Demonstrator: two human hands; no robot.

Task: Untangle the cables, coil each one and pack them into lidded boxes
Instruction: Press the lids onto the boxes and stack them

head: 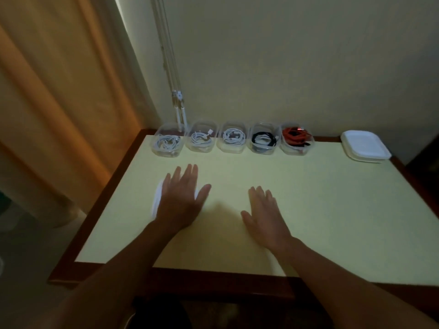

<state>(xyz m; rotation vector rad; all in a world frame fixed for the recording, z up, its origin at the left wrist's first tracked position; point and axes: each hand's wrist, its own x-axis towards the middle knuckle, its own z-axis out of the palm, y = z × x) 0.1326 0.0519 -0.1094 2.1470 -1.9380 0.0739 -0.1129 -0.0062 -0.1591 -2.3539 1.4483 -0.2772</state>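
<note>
Several clear lidless boxes stand in a row along the table's far edge. The left ones each hold a coiled white cable (pixel 167 141), one holds a coiled black cable (pixel 263 138), and the rightmost holds a red cable (pixel 296 136). My left hand (pixel 183 198) lies flat, fingers apart, on top of a white lid (pixel 156 200) that rests on the table; only the lid's edges show. My right hand (pixel 263 214) lies flat and empty on the table, beside the left one.
A stack of white lids (pixel 364 146) sits at the table's (pixel 332 210) far right corner. Blind cords (pixel 178 108) hang behind the leftmost box. An orange curtain (pixel 59 103) hangs at the left, a plain wall behind.
</note>
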